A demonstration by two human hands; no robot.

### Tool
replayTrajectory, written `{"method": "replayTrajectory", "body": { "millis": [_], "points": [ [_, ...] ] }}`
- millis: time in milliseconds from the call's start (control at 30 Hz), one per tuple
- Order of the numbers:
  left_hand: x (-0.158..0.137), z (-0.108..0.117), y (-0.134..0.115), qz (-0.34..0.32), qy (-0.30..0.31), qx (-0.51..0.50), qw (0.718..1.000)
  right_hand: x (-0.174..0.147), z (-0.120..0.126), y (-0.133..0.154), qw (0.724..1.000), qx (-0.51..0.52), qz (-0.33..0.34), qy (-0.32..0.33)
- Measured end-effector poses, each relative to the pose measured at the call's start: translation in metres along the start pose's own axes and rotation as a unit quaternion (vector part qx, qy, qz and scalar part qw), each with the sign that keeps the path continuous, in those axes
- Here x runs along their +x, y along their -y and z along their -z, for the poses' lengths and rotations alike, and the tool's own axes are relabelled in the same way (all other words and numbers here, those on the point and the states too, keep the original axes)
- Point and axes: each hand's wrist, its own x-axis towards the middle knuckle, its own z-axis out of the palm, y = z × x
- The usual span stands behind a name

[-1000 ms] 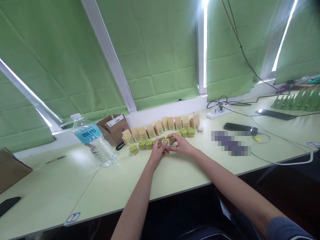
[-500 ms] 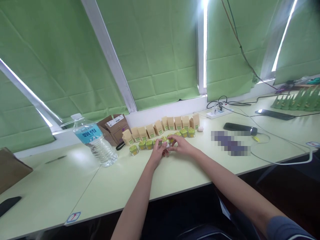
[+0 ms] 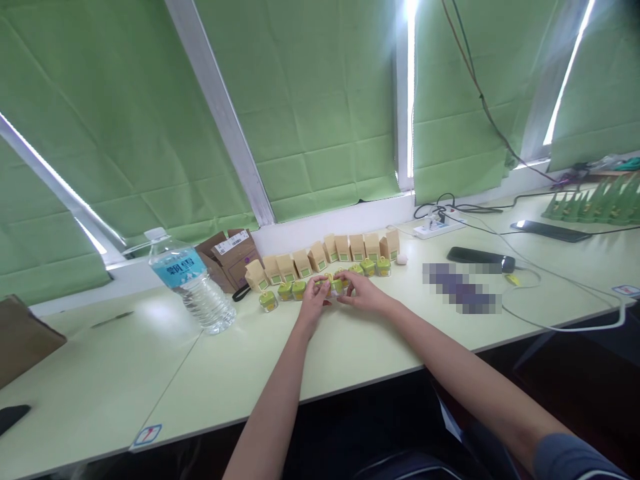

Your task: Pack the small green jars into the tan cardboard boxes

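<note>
My left hand [image 3: 313, 301] is closed with its fingers curled round a small clear jar with a green lid [image 3: 336, 287]. From the other side my right hand [image 3: 364, 292] pinches the same jar, low over the table. Fingers cover much of it. Similar green-lidded jars stand in a row to both sides, one of them a green-lidded jar [image 3: 269, 301] at the left end and another green-lidded jar [image 3: 383, 267] at the right end. Behind them runs a row of small tan paper boxes [image 3: 302, 263] with green labels.
A large water bottle [image 3: 193, 283] and an open cardboard box [image 3: 233, 261] stand on the left. Right of the rows are a black phone [image 3: 480, 257], a white power strip [image 3: 439, 227], loose cables and a blurred-out patch. The table's front edge [image 3: 360, 385] runs below my forearms.
My left hand has shifted slightly up and left, and its fingers have drawn in. My right hand stays almost in place. The rows of jars and boxes look unchanged.
</note>
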Motion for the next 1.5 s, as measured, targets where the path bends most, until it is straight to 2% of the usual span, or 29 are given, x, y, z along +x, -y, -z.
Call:
{"method": "replayTrajectory", "body": {
  "millis": [400,600,800,967,1100,1300,1500],
  "points": [
    [0.001,0.001,0.004,-0.004,0.017,-0.011,1.0,0.0,0.0,-0.002,1.0,-0.019,-0.019,0.006],
    [0.001,0.001,0.003,-0.021,0.015,0.04,0.999,0.001,0.001,-0.001,0.999,-0.024,-0.032,0.019],
    [0.001,0.002,0.004,-0.025,0.021,0.031,0.999,0.002,0.007,0.007,0.999,-0.04,0.004,0.017],
    [-0.001,-0.002,0.003,-0.011,0.042,0.037,0.998,0.001,0.005,0.008,0.999,-0.013,0.004,0.037],
    [-0.002,-0.003,0.003,-0.052,0.024,0.072,0.996,0.0,0.0,0.004,0.999,-0.004,-0.007,0.041],
    [-0.001,0.001,0.008,-0.069,-0.022,0.145,0.987,-0.002,0.002,0.003,0.999,-0.022,-0.031,0.033],
    [-0.005,0.001,0.01,-0.1,0.004,0.258,0.961,-0.003,0.004,0.01,0.997,-0.019,-0.028,0.072]
  ]
}}
